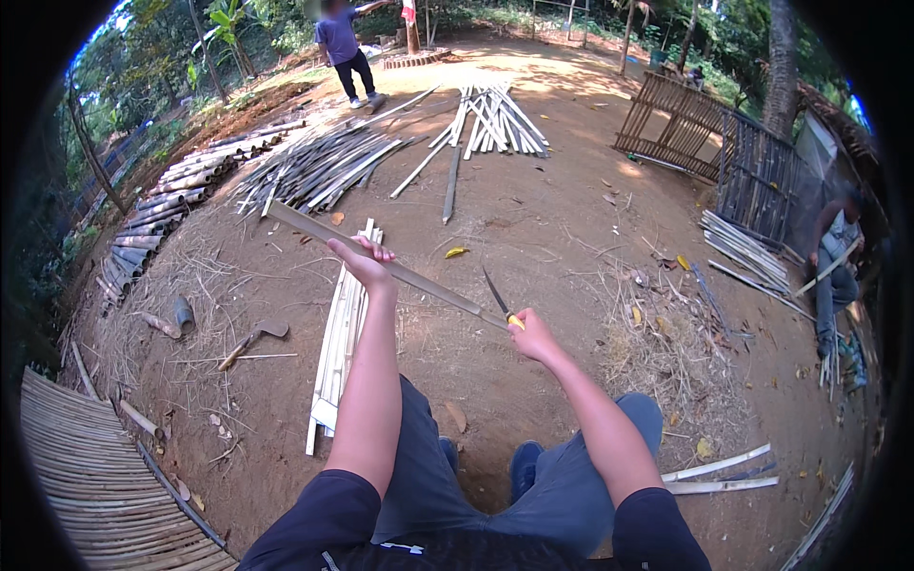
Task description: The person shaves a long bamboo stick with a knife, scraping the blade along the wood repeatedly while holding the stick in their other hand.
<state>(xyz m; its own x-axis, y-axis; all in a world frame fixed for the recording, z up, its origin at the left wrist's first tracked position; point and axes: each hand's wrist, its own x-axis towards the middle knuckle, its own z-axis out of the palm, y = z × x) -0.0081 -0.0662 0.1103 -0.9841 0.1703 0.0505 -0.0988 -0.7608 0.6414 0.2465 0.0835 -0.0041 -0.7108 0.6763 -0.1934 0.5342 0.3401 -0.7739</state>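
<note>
My left hand (pixel 366 263) is closed around a long bamboo strip (pixel 428 286), which slants from the upper left down toward my right hand. In my right hand (pixel 535 337) is a knife (pixel 495 291) with a yellow handle, its dark narrow blade pointing up and away. The strip's near end reaches my right hand; whether those fingers also grip it, I cannot tell. Below my left forearm lies a bundle of pale split bamboo strips (pixel 333 347) on the dirt. A curved-bladed machete with a wooden handle (pixel 249 344) rests on the ground further left.
Ahead lie a dark strip pile (pixel 324 162) and a pale strip pile (pixel 495 119). Bamboo poles (pixel 157 214) line the left; a slatted bamboo platform (pixel 90 476) is lower left. One person (pixel 341 48) stands far off; another person (pixel 840 252) at right holds a strip. Bamboo panels (pixel 757 171) lean nearby.
</note>
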